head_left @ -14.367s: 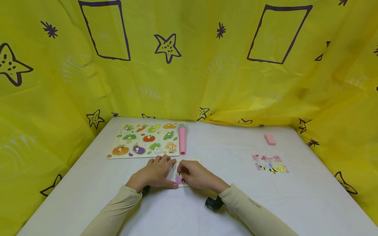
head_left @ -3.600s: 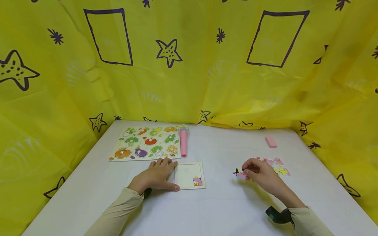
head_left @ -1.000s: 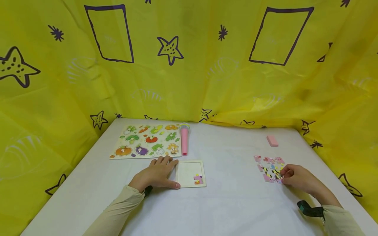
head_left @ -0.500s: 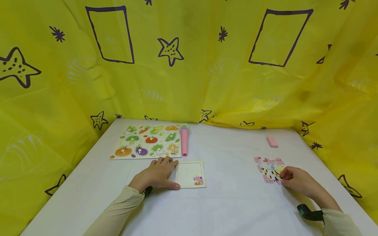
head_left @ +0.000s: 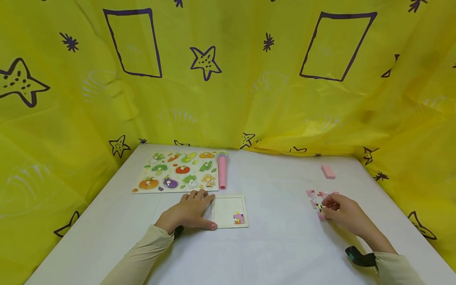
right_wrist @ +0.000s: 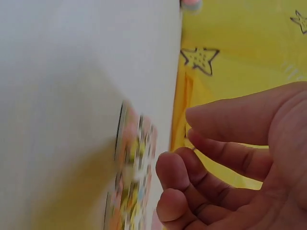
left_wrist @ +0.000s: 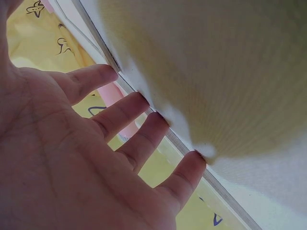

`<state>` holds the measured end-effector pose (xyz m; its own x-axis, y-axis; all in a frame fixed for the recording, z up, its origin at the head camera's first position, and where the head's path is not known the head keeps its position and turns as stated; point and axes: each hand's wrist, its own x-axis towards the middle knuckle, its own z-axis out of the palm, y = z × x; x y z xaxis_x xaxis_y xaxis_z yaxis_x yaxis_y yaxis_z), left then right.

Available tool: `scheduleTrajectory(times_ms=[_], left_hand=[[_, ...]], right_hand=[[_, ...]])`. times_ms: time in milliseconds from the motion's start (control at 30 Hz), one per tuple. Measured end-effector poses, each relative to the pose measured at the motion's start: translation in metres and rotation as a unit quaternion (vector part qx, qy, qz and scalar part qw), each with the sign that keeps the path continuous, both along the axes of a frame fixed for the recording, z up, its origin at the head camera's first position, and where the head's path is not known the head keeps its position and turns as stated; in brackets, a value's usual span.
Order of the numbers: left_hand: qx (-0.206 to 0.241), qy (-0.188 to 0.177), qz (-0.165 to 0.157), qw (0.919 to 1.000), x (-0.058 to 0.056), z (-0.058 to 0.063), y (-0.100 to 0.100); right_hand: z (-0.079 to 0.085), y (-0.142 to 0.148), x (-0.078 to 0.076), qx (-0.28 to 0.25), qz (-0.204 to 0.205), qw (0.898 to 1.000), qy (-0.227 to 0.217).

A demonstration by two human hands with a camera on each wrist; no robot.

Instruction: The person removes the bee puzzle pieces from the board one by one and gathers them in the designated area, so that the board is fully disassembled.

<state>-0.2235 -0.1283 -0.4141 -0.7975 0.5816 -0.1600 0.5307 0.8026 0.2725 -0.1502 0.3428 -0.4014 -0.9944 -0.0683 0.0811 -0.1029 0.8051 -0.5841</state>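
A small square wooden puzzle frame (head_left: pixel 231 196) lies on the white table, with one pink-and-yellow jigsaw piece (head_left: pixel 239 218) in its lower right corner. My left hand (head_left: pixel 189 211) rests with fingers spread along the frame's left side. In the left wrist view its fingertips (left_wrist: pixel 184 165) touch the frame's edge (left_wrist: pixel 225 192). Over the right part of a group of jigsaw pieces (head_left: pixel 311 193) hangs my right hand (head_left: pixel 343 213), hiding several of them. Its fingers are loosely bent. The right wrist view shows no piece between them, and the pieces (right_wrist: pixel 132 158) appear blurred beside the hand.
A vegetable knob-puzzle board (head_left: pixel 178 191) lies back left, and a pink toy microphone (head_left: pixel 222 172) stands against its right side. A pink block (head_left: pixel 328 172) sits behind the jigsaw pieces. Yellow curtains (head_left: pixel 228 107) border the table's back and sides.
Pieces that filled the frame now lie in a group at the right. Over the last half second my right hand moved left across them. My left hand stayed at the frame.
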Motion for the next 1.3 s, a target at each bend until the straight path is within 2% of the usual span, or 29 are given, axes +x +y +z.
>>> scheduleTrajectory(times_ms=[267, 433, 833, 1033, 1300], left_hand=[[0.002, 0.001, 0.0, 1.0, 0.0, -0.001, 0.0], [0.005, -0.002, -0.001, 1.0, 0.001, 0.0, -0.002], [0.008, 0.003, -0.003, 1.0, -0.001, -0.001, -0.001], [0.003, 0.012, -0.01, 0.9999, -0.001, 0.0, 0.0], [0.0, 0.016, -0.006, 0.9999, 0.001, 0.0, -0.001]], right_hand=[[-0.002, -0.052, -0.008, -0.022, 0.065, 0.995, 0.07], [-0.003, -0.084, -0.012, -0.045, 0.117, 0.988, 0.088], [0.001, -0.149, -0.022, -0.047, 0.24, 0.967, 0.078], [0.003, -0.176, -0.023, -0.014, 0.263, 0.964, 0.041], [-0.004, -0.198, -0.031, 0.017, 0.285, 0.958, 0.006]])
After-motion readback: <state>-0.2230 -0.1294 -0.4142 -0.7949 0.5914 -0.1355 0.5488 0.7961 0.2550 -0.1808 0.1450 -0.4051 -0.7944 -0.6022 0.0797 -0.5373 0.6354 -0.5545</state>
